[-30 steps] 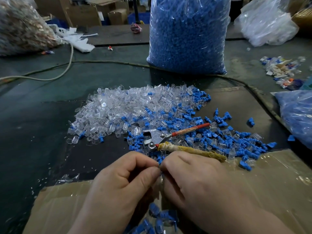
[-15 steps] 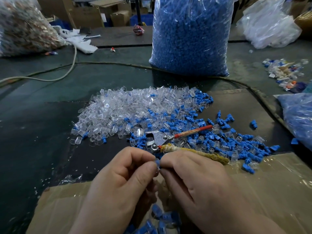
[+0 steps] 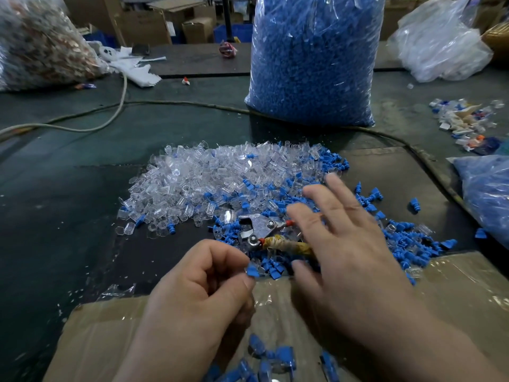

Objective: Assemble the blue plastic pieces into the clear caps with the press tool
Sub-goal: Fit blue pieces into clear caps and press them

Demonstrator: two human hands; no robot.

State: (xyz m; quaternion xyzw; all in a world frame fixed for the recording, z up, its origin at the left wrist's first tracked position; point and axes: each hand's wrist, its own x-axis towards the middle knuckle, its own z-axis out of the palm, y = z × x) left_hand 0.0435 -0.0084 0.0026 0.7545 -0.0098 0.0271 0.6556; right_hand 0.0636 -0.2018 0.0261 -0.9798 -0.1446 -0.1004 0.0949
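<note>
Near the table's [image 3: 55, 202] front edge, at six o'clock from the press tool [image 3: 259, 230], the left hand [image 3: 198, 293] is curling its fingers and pinching a blue piece [image 3: 252, 271] between thumb and forefinger. A bit of clear plastic is showing against that piece, but I cannot tell whether it is a cap seated on it.

At four o'clock from the tool, the right hand [image 3: 338, 249] is hovering with its fingers straight and spread, grasping nothing. It is blurred and is covering the tool's two handles, one red and one wrapped in yellowish tape. Whether it is touching them cannot be told.

The tool is lying flat among the parts, its metal head pointing toward nine o'clock. The clear caps [image 3: 209, 177] are lying in a heap from ten to twelve o'clock of it. Loose blue pieces [image 3: 407, 238] are spreading out toward three o'clock.

Well back at twelve o'clock, a tall clear bag [image 3: 311, 59] full of blue parts is standing upright. A cable [image 3: 118, 103] is running across the table behind the heap. At six o'clock, a cardboard sheet [image 3: 468, 285] is lying under both hands, and a few blue-and-clear parts [image 3: 275, 357] are resting on it at the bottom edge.
</note>
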